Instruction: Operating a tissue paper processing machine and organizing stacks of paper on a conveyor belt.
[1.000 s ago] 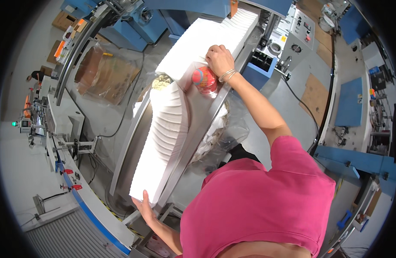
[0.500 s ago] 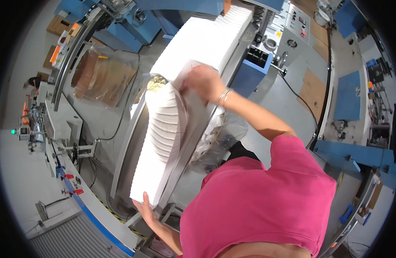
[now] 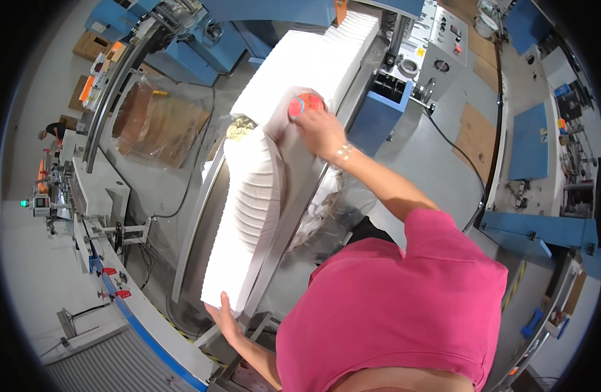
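Note:
A long row of white folded sheets (image 3: 261,196) stands on edge in a metal trough (image 3: 196,215) that runs away from me. My left hand (image 3: 225,320) lies flat against the near end of the row, fingers spread. My right hand (image 3: 323,130) reaches over the far part and grips a small red round object (image 3: 305,104), pressed on the top of the white stack (image 3: 300,62). The sheets fan and lean in the middle. A pink shirt (image 3: 392,307) covers the lower right.
A blue machine with a grey control panel (image 3: 438,46) stands right of the stack. Clear plastic wrap (image 3: 326,202) hangs beside the trough. Bagged brown sheets (image 3: 157,124) lie to the left. Another person (image 3: 52,130) works far left. Blue carts (image 3: 529,137) line the right side.
My right hand slid the red object across the top of the stack, first toward me and left, then back a little farther. My left hand stayed at the near end.

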Tool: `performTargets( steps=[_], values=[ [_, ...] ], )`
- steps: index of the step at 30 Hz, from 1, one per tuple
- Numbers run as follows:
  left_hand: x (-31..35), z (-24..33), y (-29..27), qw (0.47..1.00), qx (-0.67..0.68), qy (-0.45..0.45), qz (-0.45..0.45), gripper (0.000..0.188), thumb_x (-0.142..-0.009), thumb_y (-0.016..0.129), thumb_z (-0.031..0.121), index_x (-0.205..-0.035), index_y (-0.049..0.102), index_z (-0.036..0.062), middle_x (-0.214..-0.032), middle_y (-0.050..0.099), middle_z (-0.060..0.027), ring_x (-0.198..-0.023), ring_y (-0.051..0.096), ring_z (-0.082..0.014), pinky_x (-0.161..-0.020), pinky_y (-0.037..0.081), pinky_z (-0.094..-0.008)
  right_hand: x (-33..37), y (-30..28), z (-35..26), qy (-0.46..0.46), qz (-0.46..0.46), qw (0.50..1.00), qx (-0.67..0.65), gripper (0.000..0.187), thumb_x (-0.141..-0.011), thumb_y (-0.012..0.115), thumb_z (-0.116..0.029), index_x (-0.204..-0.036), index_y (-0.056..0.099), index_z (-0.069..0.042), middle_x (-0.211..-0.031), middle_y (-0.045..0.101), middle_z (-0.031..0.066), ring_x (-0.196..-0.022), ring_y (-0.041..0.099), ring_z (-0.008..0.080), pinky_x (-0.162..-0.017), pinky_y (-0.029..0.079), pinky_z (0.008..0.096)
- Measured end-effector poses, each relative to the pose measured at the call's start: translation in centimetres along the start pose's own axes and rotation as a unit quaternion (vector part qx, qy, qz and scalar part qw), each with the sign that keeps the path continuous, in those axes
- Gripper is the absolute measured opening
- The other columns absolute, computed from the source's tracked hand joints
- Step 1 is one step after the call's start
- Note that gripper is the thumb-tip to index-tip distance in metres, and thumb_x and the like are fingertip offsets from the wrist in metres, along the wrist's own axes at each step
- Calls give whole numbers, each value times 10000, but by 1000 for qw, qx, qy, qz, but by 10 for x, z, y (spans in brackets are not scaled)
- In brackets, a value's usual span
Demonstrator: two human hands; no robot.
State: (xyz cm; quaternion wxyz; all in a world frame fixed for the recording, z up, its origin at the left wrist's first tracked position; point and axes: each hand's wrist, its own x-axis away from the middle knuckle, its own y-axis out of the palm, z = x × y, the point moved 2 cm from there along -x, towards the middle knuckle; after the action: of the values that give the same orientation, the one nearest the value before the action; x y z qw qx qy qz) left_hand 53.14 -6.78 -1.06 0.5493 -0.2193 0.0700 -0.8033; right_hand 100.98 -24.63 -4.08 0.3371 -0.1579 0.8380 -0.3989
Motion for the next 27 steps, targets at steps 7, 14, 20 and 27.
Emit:
performTargets(
  steps=[7,14,20,27],
  values=[
    [4,8,3,1000,-5,-7,9,862,-808,727,237,-1438,206,-35,-1450,319,-184,-1325,321,-276,-1102,219,-371,14,-31,51,159,105,981,-29,137,-848,600,-210,-874,536,-92,-774,636,102,-700,629,318,-592,488,423],
    [2,7,4,1000,-18,-15,19,846,-814,722,234,-1436,214,-33,-1444,330,-185,-1322,326,-278,-1099,224,-378,3,-29,48,200,92,976,-3,250,-801,662,-320,-860,543,-108,-691,633,81,-658,642,296,-569,486,413],
    [3,4,3,1000,-6,-2,11,835,-815,721,234,-1434,225,-26,-1437,337,-179,-1316,334,-272,-1095,229,-374,3,-44,34,195,70,974,-93,183,-831,617,-257,-891,547,-98,-748,655,120,-693,644,339,-595,499,441],
    [3,7,4,1000,-6,-9,16,858,-807,728,243,-1436,211,-30,-1439,334,-182,-1316,335,-272,-1096,229,-375,6,-22,48,222,72,968,-93,226,-835,619,-276,-973,563,-105,-759,673,83,-694,658,318,-621,515,406]
  ],
)
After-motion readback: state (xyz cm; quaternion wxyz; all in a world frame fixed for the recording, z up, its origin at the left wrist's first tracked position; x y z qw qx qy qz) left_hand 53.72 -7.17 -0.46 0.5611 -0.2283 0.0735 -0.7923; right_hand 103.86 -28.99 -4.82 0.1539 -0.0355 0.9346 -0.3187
